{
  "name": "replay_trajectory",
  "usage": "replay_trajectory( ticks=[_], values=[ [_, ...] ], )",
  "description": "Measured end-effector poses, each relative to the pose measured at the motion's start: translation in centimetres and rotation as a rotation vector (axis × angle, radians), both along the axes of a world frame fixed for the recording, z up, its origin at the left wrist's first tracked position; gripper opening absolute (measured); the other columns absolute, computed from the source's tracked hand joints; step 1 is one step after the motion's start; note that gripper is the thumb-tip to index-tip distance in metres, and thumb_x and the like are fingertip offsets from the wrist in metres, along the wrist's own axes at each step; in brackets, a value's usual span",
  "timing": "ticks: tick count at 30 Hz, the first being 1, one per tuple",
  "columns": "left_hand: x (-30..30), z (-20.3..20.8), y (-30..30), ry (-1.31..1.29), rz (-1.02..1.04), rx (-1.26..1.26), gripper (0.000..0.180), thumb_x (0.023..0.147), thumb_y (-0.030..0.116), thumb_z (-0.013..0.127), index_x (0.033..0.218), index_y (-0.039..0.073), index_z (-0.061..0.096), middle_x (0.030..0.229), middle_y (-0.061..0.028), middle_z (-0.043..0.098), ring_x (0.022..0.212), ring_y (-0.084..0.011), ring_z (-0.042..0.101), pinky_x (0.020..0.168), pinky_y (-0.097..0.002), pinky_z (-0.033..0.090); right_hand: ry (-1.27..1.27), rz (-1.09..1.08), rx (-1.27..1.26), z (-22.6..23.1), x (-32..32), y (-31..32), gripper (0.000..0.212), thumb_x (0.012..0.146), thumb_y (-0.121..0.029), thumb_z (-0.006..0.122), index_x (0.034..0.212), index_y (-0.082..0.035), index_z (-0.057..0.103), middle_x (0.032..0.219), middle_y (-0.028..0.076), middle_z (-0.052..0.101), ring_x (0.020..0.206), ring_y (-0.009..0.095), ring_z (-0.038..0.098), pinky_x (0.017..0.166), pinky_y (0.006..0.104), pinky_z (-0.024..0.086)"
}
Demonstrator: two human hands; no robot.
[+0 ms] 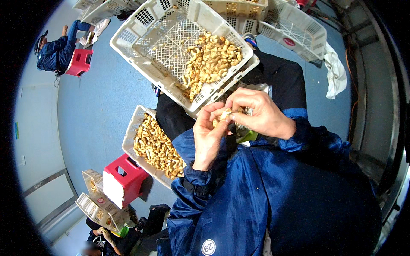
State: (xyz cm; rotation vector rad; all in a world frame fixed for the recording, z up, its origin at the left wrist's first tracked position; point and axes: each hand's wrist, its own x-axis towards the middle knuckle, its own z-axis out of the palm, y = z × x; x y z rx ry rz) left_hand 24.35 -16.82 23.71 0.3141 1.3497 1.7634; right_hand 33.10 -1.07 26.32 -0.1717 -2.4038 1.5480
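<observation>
My left hand and right hand meet over my lap, fingers pinched together around a small pale mushroom. The left fingers hold it from one side, while the right thumb and forefinger press on it from the other. A small dark object shows just under the fingertips; its kind is unclear. Just beyond my hands, a white plastic crate leans tilted, with a heap of yellowish-brown mushrooms along its near right side. Below the right hand, a yellow-green item is partly hidden.
Left of my knee stands another crate full of mushrooms, beside a red stool. More crates stand at the far right, near a white cloth. One person sits at far left, another at lower left.
</observation>
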Motion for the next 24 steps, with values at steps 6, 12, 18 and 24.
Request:
replay_trajectory(
  ticks=[6, 12, 18, 24],
  values=[
    [0.2, 1.5, 0.2, -0.321, -0.038, -0.011, 0.026, 0.096, 0.012, 0.055, 0.117, -0.002, 0.053, 0.099, -0.0082, 0.065, 0.072, -0.0097, 0.059, 0.057, -0.0193, 0.048, 0.12, -0.013, 0.014, 0.0, 0.1, 0.5, 0.009, 0.075, -0.003, 0.063, 0.083, 0.001, 0.06, 0.081, 0.013, 0.06, 0.075, 0.027, 0.062, 0.068, 0.0352, 0.05],
    [-0.4, 0.1, -1.1, -0.353, -0.116, 0.067, 0.026, 0.097, 0.017, 0.054, 0.114, -0.002, 0.061, 0.086, -0.0082, 0.065, 0.059, -0.0073, 0.049, 0.049, -0.0179, 0.036, 0.13, 0.038, -0.074, 0.1, -0.1, 1.0, 0.008, 0.076, -0.004, 0.065, 0.08, 0.001, 0.06, 0.082, 0.011, 0.062, 0.076, 0.024, 0.062, 0.069, 0.0329, 0.049],
    [-0.2, -0.2, -0.8, -0.295, -0.064, 0.039, 0.024, 0.096, 0.014, 0.057, 0.114, -0.002, 0.062, 0.086, -0.0092, 0.066, 0.057, -0.0069, 0.048, 0.049, -0.0175, 0.035, 0.07, -0.014, -0.119, 0.1, 0.1, 1.0, 0.008, 0.079, -0.004, 0.065, 0.078, 0.001, 0.06, 0.083, 0.007, 0.064, 0.078, 0.015, 0.061, 0.071, 0.0298, 0.048],
    [-0.3, 0.3, -0.9, -0.23, -0.071, 0.002, 0.023, 0.094, 0.012, 0.058, 0.113, -0.001, 0.062, 0.085, -0.008, 0.067, 0.058, -0.0057, 0.05, 0.049, -0.0169, 0.036, 0.059, 0.021, -0.237, 0.0, 0.1, 1.3, 0.006, 0.079, -0.005, 0.064, 0.078, 0.0, 0.061, 0.081, 0.005, 0.063, 0.076, 0.015, 0.06, 0.071, 0.0307, 0.048]
  ],
)
